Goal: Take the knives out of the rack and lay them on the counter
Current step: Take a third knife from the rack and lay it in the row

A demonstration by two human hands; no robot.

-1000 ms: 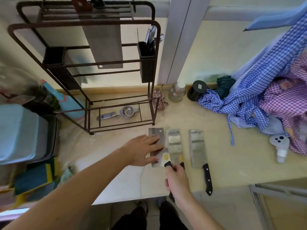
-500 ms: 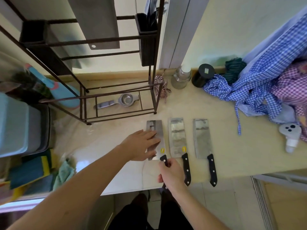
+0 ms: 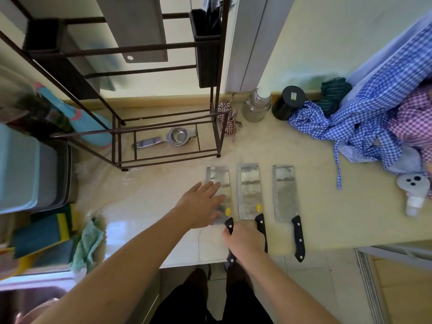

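No text, brand or number can be read anywhere in the view. The left cleaver (image 3: 219, 183) carries a small yellow oval sticker (image 3: 228, 211) near its handle, and the middle cleaver (image 3: 249, 190) has a matching sticker (image 3: 259, 208), but their print is too small to make out. The black canister (image 3: 288, 102) bears a pale label (image 3: 293, 96) on its lid, equally illegible.

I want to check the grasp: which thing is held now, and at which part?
The right hand holds the leftmost cleaver by its black handle. The left hand only lies flat on its blade.
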